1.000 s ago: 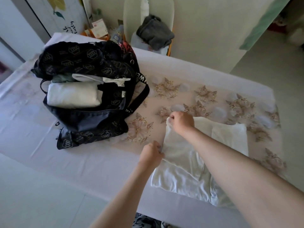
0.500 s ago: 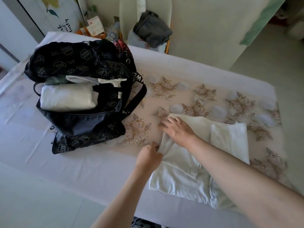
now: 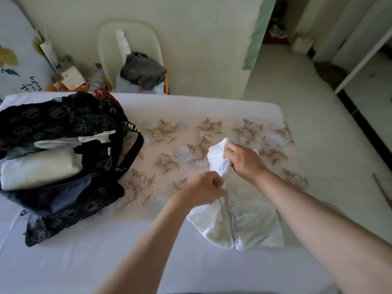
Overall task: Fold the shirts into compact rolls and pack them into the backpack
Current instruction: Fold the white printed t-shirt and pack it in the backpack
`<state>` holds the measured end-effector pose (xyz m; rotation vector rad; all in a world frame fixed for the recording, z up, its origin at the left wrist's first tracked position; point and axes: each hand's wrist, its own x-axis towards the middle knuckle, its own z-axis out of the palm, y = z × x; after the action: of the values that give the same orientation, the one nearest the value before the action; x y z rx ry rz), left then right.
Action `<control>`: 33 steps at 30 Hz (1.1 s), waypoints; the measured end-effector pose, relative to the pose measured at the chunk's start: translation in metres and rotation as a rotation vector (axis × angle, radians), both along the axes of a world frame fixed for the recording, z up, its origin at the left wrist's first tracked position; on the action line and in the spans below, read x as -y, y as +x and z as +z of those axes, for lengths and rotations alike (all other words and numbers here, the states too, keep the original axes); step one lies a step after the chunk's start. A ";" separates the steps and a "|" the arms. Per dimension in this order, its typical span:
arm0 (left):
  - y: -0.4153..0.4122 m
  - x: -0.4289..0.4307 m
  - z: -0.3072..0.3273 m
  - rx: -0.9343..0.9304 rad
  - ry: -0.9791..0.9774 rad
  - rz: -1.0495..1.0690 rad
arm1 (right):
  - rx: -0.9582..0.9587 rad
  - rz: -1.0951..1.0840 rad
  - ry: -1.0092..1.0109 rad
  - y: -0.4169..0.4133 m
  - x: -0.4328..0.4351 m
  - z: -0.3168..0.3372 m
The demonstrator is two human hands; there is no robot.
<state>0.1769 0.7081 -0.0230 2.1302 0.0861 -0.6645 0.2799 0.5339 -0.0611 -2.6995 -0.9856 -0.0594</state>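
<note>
the left hand [image 3: 206, 188] is gripping a bunched edge of the shirt [image 3: 244, 221], fingers [image 3: 214, 181] curled on it; the right hand [image 3: 246, 161] is pinching its raised top end. the shirt is lying on the bed [image 3: 106, 255], right of the open backpack [image 3: 63, 200] holding a roll [image 3: 40, 166].

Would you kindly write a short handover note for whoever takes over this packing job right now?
Left hand pinches the shirt at its edge; right hand grips its bunched far end, lifted off the bed.
Backpack lies open to the left, with a white roll and other clothes inside.
Done: at least one roll packed.
Left: roll this shirt and pack it.
</note>
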 end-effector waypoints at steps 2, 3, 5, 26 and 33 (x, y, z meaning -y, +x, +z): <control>0.002 0.040 0.005 -0.154 -0.260 -0.007 | 0.030 -0.092 -0.047 -0.003 0.038 0.002; 0.001 0.058 0.002 -0.267 -0.392 0.000 | 0.016 -0.135 -0.128 -0.006 0.055 0.001; -0.004 0.087 -0.013 -0.331 -0.490 0.024 | -0.130 -0.250 -0.382 -0.019 0.083 -0.002; -0.096 0.078 -0.084 0.239 0.142 -0.173 | -0.339 -0.114 -0.156 -0.147 0.116 -0.039; -0.092 0.089 -0.066 -0.009 0.228 -0.572 | -0.662 -0.281 -0.277 -0.166 0.122 -0.030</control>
<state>0.0850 0.6194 -0.0893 2.3855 -0.4809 -1.0323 0.1137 0.4114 -0.0912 -2.7528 -0.4341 0.9115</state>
